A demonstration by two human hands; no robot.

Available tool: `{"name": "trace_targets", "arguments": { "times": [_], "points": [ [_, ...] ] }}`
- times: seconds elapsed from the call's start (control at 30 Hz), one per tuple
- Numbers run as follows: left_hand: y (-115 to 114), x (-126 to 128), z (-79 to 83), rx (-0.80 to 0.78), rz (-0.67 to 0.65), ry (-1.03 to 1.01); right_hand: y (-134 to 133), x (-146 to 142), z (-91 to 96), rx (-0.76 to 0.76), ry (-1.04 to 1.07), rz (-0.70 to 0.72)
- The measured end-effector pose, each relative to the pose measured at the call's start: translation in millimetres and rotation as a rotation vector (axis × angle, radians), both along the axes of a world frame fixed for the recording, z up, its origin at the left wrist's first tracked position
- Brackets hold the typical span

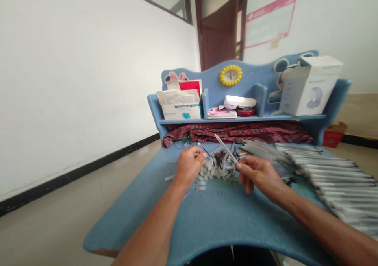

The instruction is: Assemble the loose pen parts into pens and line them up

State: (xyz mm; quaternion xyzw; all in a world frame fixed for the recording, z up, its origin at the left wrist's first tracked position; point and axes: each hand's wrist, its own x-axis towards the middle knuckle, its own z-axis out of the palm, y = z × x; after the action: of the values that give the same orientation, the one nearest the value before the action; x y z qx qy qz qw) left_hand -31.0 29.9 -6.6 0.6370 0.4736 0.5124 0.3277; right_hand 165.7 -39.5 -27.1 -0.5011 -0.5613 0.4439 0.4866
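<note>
My right hand (256,173) grips a slim grey pen (226,148) near its lower end, its pointed tip aimed up and to the left. Opposite it, my left hand (190,164) is closed in a pinch, thumb and fingertips together. A thin dark stick (207,152) shows beside those fingertips; whether it is held, I cannot tell. Between and behind the hands lies a loose pile of small clear and whitish plastic pieces (211,168), mixed with black ones.
Many grey pens (333,171) lie in rows on the right of the blue desk (203,218), with more slim rods (262,150) behind. Checked cloth (236,133) lies below a shelf holding a mask box (181,108), a red round tin (245,111) and a white carton (307,87).
</note>
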Motion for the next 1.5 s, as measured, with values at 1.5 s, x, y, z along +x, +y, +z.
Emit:
{"name": "trace_targets", "arguments": {
  "times": [1.5],
  "points": [
    [-17.8, 36.5, -23.8, 0.604, -0.237, 1.06, 16.6, 12.5, -0.7, 0.036, 0.016, -0.04]
  ]
}}
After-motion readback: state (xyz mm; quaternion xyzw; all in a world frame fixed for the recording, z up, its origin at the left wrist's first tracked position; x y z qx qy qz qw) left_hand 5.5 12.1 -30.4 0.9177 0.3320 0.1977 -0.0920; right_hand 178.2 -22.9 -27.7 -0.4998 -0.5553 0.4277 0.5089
